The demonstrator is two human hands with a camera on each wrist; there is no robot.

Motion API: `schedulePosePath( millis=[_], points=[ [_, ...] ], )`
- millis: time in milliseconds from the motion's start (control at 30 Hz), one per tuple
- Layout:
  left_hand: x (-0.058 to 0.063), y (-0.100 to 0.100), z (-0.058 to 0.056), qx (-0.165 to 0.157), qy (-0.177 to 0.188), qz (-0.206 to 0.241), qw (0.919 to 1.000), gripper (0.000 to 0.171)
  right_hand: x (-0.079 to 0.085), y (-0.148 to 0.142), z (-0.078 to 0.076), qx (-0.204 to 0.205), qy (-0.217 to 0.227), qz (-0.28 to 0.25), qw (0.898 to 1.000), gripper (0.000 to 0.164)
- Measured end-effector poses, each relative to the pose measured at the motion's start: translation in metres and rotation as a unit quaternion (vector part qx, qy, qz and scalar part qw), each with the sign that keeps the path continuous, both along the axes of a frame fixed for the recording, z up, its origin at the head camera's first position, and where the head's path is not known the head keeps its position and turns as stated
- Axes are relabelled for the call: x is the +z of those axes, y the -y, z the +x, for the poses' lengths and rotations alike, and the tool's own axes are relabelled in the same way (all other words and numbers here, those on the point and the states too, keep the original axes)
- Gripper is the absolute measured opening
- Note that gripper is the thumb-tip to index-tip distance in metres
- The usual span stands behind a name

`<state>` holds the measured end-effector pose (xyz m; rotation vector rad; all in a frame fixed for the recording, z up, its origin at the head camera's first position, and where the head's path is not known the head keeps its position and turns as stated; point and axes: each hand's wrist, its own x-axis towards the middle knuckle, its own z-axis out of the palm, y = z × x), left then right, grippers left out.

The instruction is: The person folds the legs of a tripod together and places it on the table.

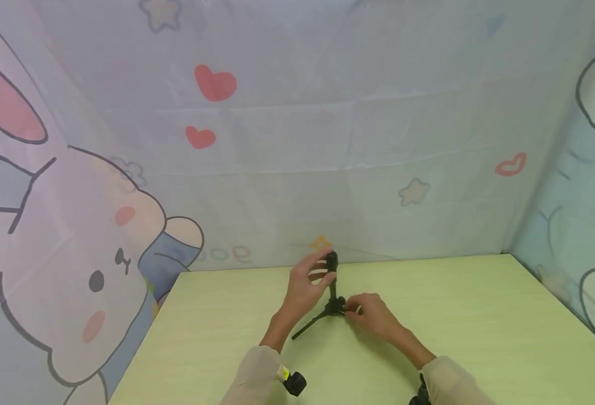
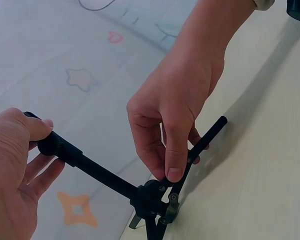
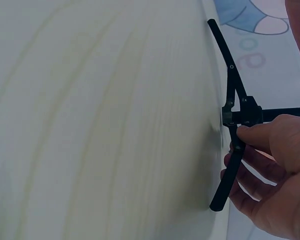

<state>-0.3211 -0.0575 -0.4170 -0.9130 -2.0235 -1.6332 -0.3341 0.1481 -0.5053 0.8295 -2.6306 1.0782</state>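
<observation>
A small black tripod (image 1: pixel 333 289) stands upright towards the back of the table, its legs spread. My left hand (image 1: pixel 302 289) holds the top end of its centre column, thumb on one side and fingers on the other, as the left wrist view also shows. Lower down, my right hand (image 1: pixel 373 316) is at the hub where the legs join. In the right wrist view, the thumb and fingers of that hand (image 3: pixel 277 167) pinch one tripod leg (image 3: pixel 225 182) just below the hub, with fingertips behind the leg. Another leg (image 3: pixel 221 45) points the opposite way.
The pale yellow-green table (image 1: pixel 216 337) meets a printed fabric backdrop (image 1: pixel 287 197) close behind the tripod. More printed cloth hangs at left and right. A black device (image 1: pixel 294 383) sits at the left wrist, and another (image 1: pixel 421 395) at the right.
</observation>
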Motion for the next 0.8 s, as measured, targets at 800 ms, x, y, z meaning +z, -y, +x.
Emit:
schedulePosePath(
  millis=[800],
  points=[
    [0.002,-0.004,0.006,0.006,-0.003,-0.006,1.0,0.047,0.001,0.017,0.013,-0.1,0.052,0.013,0.994,0.009]
  ],
)
